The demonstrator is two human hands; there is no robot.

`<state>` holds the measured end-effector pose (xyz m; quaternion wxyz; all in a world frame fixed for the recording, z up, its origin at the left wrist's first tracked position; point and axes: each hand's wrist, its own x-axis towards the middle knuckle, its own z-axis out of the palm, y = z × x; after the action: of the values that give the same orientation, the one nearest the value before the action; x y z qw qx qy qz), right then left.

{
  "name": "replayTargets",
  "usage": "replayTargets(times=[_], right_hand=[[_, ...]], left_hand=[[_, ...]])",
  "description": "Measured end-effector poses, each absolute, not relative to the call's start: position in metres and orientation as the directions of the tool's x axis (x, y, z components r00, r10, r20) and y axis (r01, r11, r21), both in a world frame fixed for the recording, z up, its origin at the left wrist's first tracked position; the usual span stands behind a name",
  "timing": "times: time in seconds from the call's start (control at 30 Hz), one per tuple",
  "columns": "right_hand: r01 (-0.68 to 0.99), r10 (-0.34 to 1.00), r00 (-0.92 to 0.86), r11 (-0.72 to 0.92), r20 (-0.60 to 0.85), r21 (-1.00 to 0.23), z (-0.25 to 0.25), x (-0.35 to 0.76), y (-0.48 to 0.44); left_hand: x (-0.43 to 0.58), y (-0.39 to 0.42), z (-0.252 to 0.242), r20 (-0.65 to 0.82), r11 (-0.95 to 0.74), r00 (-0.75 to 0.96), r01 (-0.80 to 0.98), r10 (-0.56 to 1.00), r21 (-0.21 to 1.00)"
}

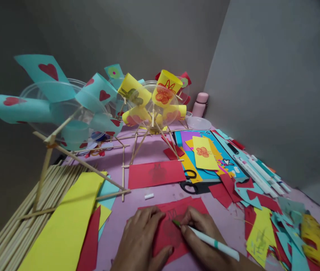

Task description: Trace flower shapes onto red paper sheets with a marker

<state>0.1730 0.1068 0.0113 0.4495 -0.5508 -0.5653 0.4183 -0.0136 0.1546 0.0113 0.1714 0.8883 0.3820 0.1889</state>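
My left hand (143, 241) lies flat with fingers spread on a red paper strip (173, 226), pinning it to the pink table (137, 210). My right hand (202, 233) is closed round a white marker pen (213, 242) whose green tip touches the red paper, where a faint drawing shows. Both hands are at the near edge of the table, side by side.
A second red strip (156, 174) lies further back, black scissors (189, 184) beside it. Paper-cup wheels on stick frames, teal (64, 109) and yellow (154, 101), stand behind. Wooden sticks (24, 218) and yellow paper (66, 222) lie left; scraps (275, 222) and pens (258, 173) right.
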Motion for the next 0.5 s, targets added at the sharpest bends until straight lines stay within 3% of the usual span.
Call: replayTargets(times=[0.27, 0.5], right_hand=[[0.449, 0.999, 0.006, 0.041, 0.049, -0.892, 0.0155, 0.1717, 0.1099], [0.493, 1.0, 0.018, -0.002, 0.007, -0.87, 0.0199, 0.1698, 0.1108]], left_hand=[[-0.0121, 0.1551, 0.011, 0.185, -0.643, 0.64, 0.619, 0.746, 0.452], [-0.0132, 0.1538, 0.0112, 0.173, -0.634, 0.635, 0.628, 0.753, 0.451]])
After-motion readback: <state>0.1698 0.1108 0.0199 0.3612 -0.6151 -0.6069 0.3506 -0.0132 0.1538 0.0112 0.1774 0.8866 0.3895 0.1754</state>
